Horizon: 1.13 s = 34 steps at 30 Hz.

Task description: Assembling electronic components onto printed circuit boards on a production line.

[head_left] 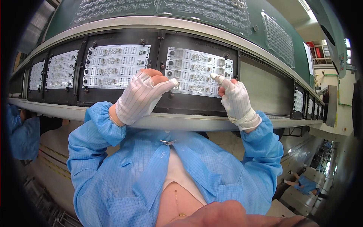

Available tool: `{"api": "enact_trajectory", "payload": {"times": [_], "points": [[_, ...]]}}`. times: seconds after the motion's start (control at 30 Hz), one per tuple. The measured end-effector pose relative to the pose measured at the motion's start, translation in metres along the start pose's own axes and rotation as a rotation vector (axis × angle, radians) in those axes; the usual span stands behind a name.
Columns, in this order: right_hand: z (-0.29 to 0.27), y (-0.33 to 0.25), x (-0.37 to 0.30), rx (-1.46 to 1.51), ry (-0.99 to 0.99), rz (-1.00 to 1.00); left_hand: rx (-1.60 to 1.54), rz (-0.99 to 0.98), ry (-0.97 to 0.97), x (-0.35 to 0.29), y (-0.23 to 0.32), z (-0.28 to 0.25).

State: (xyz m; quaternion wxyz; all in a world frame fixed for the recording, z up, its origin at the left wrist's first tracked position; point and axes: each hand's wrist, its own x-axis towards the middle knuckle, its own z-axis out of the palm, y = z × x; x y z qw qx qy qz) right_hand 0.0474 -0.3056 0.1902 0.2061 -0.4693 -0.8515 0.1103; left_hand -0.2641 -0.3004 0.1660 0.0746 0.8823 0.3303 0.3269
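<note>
My left hand [140, 96], in a white striped glove with bare fingers showing, is closed, with thumb and forefinger brought together over the left part of a white circuit board panel [189, 73]. Whatever lies between those fingertips is too small to make out. Gloved in the same way, my right hand [236, 99] has its fingers curled in and its forefinger tip over the right part of this panel. I cannot tell whether it pinches a part. The panel carries rows of small components and lies in a black carrier frame [193, 106].
More panels [113, 64] in black carriers line the conveyor on the left; others [298, 100] stand far right. Clear plastic trays [204, 13] lie on the green surface beyond the rail [181, 23]. Another person's blue sleeve [24, 136] shows at far left.
</note>
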Motion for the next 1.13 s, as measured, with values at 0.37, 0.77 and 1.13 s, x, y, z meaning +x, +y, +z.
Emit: {"api": "enact_trajectory", "payload": {"times": [0.37,0.77,1.13], "points": [[-0.001,0.01,-0.024,-0.068,0.026,-0.037,0.172,-0.01,-0.017,0.031,0.0,0.005],[0.03,0.042,0.04,-0.334,0.277,-0.06,0.479,0.091,-0.099,0.069,-0.032,0.062],[0.052,0.043,0.067,-0.483,0.107,-0.09,0.375,-0.071,-0.098,0.069,-0.053,0.055]]}}
